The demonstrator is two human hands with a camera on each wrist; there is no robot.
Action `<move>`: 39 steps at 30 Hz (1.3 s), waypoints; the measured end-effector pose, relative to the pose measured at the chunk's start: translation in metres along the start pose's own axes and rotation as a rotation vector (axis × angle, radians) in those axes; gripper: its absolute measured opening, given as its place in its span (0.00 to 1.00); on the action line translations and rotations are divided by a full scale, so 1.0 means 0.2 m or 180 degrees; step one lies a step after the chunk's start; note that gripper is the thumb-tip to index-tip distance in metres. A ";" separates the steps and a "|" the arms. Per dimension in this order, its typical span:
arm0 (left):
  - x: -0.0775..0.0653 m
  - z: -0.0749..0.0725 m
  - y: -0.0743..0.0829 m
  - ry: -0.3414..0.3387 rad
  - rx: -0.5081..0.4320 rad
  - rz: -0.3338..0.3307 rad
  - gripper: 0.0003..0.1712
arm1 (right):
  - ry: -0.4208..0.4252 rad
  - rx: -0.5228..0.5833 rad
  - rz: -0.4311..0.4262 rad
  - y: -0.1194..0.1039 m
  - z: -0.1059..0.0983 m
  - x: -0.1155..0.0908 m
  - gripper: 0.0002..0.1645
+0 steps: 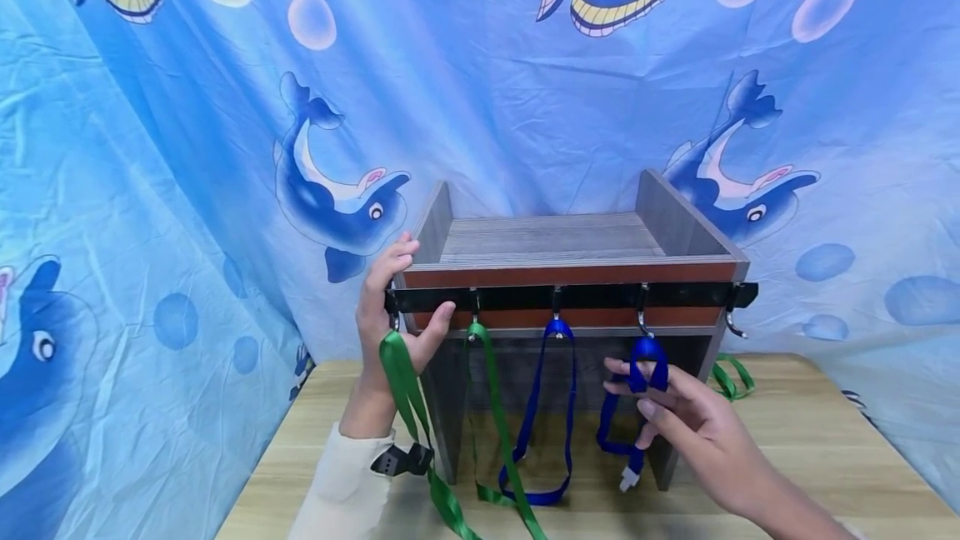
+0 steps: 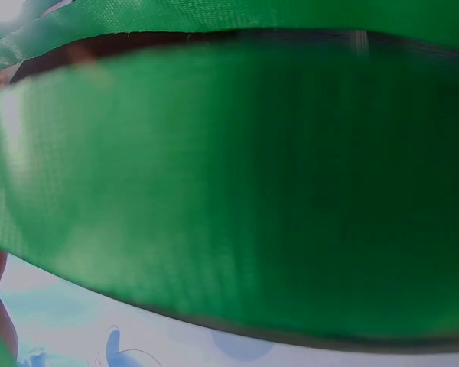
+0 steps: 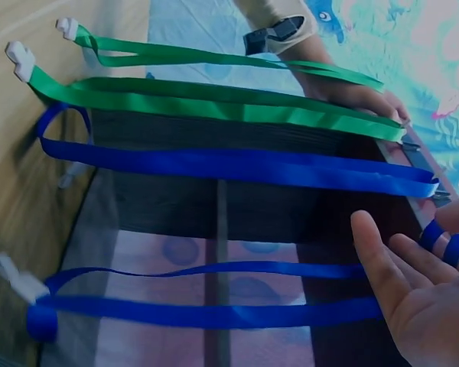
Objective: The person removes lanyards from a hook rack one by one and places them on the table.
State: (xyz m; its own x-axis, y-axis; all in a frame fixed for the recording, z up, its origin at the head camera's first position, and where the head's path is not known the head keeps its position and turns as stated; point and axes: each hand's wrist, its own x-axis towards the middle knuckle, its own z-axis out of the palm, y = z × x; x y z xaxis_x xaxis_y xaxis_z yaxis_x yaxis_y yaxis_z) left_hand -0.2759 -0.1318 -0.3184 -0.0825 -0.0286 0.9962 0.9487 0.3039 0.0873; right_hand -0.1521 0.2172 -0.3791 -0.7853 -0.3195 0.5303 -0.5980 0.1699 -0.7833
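A grey wooden shelf carries a black hook rail across its front. At its left end, my left hand grips the corner, thumb over the rail and fingers along the side. A green lanyard hangs from the hook beside that hand, filling most of the left wrist view. Another green lanyard and a blue lanyard hang on the hooks to its right. Below the fourth hook, my right hand holds the top loop of a second blue lanyard, its white clip dangling.
The rightmost metal hook bears no lanyard. More green ribbon lies on the wooden table behind the shelf's right side. A blue curtain printed with dolphins and fish hangs behind.
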 end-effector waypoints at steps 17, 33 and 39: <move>0.00 0.01 0.00 -0.0006 -0.0015 -0.0010 0.40 | 0.0708 -0.1202 -0.0514 -0.12 -0.06 0.00 0.29; 0.00 0.00 0.00 0.0015 -0.0023 -0.0011 0.40 | 0.0884 0.0020 -0.1283 -0.07 -0.17 0.00 0.20; 0.00 0.00 0.00 0.0042 -0.0011 0.0029 0.40 | 0.0982 0.0376 -0.1532 -0.05 -0.22 0.01 0.15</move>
State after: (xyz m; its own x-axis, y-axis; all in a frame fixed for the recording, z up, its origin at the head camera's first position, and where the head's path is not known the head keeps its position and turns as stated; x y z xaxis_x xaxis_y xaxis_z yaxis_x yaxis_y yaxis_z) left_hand -0.2765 -0.1312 -0.3192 -0.0697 -0.0383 0.9968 0.9504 0.3009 0.0781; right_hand -0.1549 0.2560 -0.3564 -0.4505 -0.0455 0.8916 -0.8911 -0.0379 -0.4522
